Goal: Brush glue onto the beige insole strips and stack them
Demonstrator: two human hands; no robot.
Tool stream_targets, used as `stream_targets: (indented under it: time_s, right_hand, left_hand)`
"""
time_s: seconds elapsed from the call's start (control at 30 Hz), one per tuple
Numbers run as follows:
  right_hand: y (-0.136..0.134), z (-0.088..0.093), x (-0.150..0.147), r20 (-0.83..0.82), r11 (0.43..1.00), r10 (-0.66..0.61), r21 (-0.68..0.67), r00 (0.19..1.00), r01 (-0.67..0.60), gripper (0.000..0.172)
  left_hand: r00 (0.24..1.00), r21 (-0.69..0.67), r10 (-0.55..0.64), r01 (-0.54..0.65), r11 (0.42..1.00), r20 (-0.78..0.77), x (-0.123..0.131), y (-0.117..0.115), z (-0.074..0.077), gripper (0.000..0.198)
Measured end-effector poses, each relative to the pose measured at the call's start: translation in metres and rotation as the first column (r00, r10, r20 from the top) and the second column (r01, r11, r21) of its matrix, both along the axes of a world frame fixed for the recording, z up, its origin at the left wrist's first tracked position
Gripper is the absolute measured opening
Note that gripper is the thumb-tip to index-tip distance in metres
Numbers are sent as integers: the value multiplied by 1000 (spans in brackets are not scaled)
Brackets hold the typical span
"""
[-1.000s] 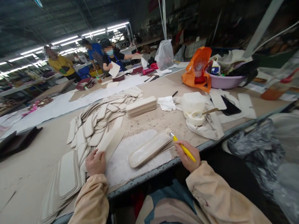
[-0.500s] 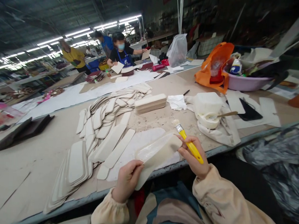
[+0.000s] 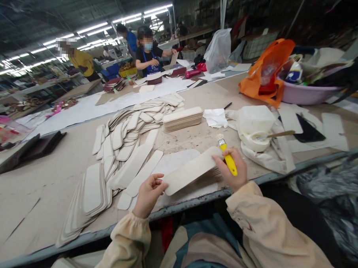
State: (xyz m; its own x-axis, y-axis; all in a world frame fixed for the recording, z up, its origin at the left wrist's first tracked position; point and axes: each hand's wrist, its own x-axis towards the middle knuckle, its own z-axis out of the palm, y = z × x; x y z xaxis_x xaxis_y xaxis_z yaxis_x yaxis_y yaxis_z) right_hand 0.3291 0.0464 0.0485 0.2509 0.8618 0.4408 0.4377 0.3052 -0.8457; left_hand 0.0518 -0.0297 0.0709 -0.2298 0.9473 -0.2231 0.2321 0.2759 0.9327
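A long off-white strip with rounded corners [image 3: 192, 170] is held at an angle over the near table edge. My left hand [image 3: 150, 191] has its fingers closed at the strip's left end. My right hand [image 3: 233, 166] pinches the right end and also holds a yellow-handled brush [image 3: 230, 162], bristles up. White paper [image 3: 178, 161] lies beneath. To the left are many loose off-white strips [image 3: 119, 139] in a spread heap, and behind stands a neat stack of strips [image 3: 182, 120].
A white container [image 3: 257, 117] with a wooden stick stands right of the stack, near crumpled tissue [image 3: 215, 118]. Further right are an orange bag [image 3: 266, 74], a purple basin [image 3: 311, 94] and a black tablet-like object [image 3: 309, 130]. People stand across the table.
The strip has been lifted and turned, its pale dry-looking face now up. My right hand has shifted slightly right and up, the left hand up. The view has shifted a little.
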Motion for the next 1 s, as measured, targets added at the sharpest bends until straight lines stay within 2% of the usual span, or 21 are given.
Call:
stream_targets:
  time_s: [0.1,0.2,0.67,1.0]
  right_hand:
    - [11,-1,-1,91,1000,25,9,996,-26,27]
    - [15,-6,1,128,999,37,-5,991,-37,23]
    - [16,-24,-2,245,998,42,-52,968,-30,20]
    - [21,-38,-4,386,999,37,-43,922,-22,14]
  left_hand:
    - [997,-19,-16,14,1000,-77,-5,19,-5,48]
    - [992,-39,-32,27,999,-122,-7,28,-13,48]
    - [961,-76,-100,83,994,-258,-14,29,-23,49]
    - [920,-79,-149,129,989,-361,-16,31,-21,49]
